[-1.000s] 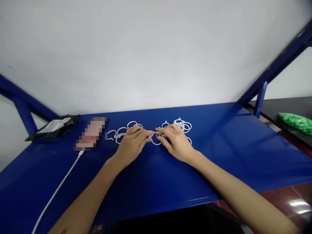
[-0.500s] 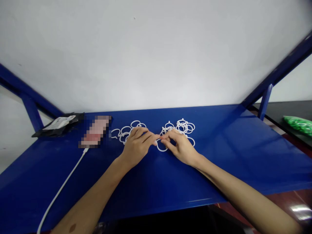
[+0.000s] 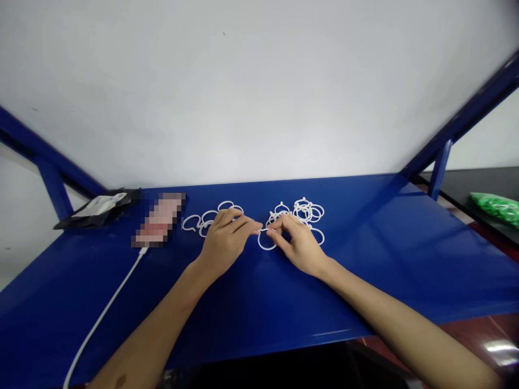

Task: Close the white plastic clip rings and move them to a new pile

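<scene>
A thin white plastic ring (image 3: 266, 248), much like a shower curtain ring, is held low over the blue tabletop between both hands. My left hand (image 3: 227, 237) pinches its left end with the fingertips. On the other side, my right hand (image 3: 298, 243) grips the upper right part between thumb and index finger. The ring's far edge is partly covered by fingers. Several similar rings (image 3: 192, 222) lie loose behind and left of my left hand. A tangled pile of rings (image 3: 303, 209) sits just beyond my right hand, which hides some of it.
A blurred-out pinkish phone-like object (image 3: 160, 219) lies at left, with a white cable (image 3: 105, 308) running toward the front edge. Farther left is a black packet with a white label (image 3: 99, 205). Blue metal braces (image 3: 440, 170) flank the blue table (image 3: 365, 232). Green-filled bag (image 3: 494, 206) at far right.
The held ring has shifted slightly to the left, and my left fingertips have drawn back a little from the right hand's fingers. The other rings lie much as before.
</scene>
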`<state>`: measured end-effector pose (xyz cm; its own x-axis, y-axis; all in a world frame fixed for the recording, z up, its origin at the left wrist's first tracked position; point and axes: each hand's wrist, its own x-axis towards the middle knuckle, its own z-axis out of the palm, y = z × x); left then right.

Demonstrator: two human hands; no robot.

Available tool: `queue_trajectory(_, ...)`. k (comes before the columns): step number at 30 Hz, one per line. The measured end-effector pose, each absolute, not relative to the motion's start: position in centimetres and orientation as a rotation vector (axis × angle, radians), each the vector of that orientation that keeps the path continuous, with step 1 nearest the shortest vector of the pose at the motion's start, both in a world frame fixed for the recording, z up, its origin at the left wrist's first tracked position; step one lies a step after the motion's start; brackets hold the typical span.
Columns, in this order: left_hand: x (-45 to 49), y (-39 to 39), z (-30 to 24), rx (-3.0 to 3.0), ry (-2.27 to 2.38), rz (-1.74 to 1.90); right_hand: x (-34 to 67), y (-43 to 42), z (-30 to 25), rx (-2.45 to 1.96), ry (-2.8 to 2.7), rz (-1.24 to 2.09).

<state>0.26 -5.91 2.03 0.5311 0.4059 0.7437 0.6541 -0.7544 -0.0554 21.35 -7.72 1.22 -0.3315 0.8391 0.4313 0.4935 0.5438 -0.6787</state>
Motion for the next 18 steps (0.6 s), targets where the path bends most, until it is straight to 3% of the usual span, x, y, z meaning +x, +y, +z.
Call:
queue_trajectory(12, 0.6, -6.2, 1.4, -2.471, -0.848, -1.064, 21.7, -7.7, 1.4, -0.998, -2.117, 0.62)
queue_trajectory(18, -2.3, -3.2, 0.8, -2.479, -1.379, -0.856, 22.3, -6.5, 1.1, -1.144, -2.101, 0.255)
